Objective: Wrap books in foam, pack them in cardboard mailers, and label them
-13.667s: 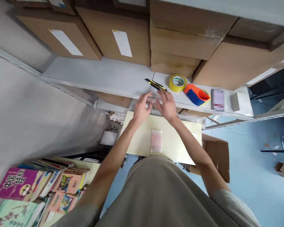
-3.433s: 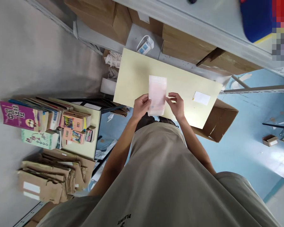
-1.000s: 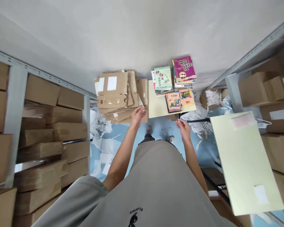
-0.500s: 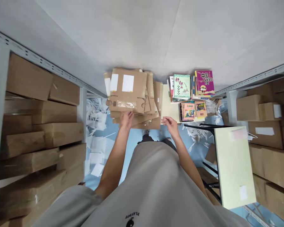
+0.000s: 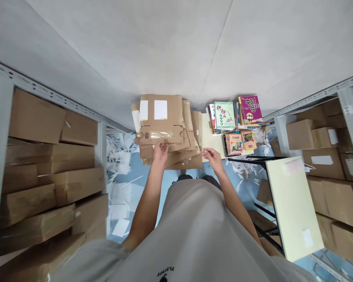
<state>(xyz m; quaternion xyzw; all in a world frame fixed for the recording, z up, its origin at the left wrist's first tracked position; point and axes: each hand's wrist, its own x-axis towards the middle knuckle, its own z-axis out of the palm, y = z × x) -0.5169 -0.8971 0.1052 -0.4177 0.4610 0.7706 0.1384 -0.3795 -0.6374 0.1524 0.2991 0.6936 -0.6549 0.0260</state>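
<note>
A flattened cardboard box (image 5: 161,133) with white labels and clear tape lies on top of a stack of flattened cardboard (image 5: 176,159). My left hand (image 5: 161,152) is closed on its near edge, fingers curled at the flap. To the right, my right hand (image 5: 213,157) hovers by the stack's right side, over the front of the pale tabletop (image 5: 209,137). Its thumb and fingertips are pinched together; whether anything thin sits between them cannot be made out.
Books stand in piles on the right, among them a green book (image 5: 225,115), a purple book (image 5: 250,109) and small picture books (image 5: 234,144). A tipped pale table (image 5: 294,211) lies right. Shelves of cartons (image 5: 79,182) flank both sides; paper scraps (image 5: 119,196) litter the floor.
The view has tilted, so the scene sits lower in the picture. The top flattened box lies straighter, with my left hand still at its near edge. My right hand stays pinched near the stack.
</note>
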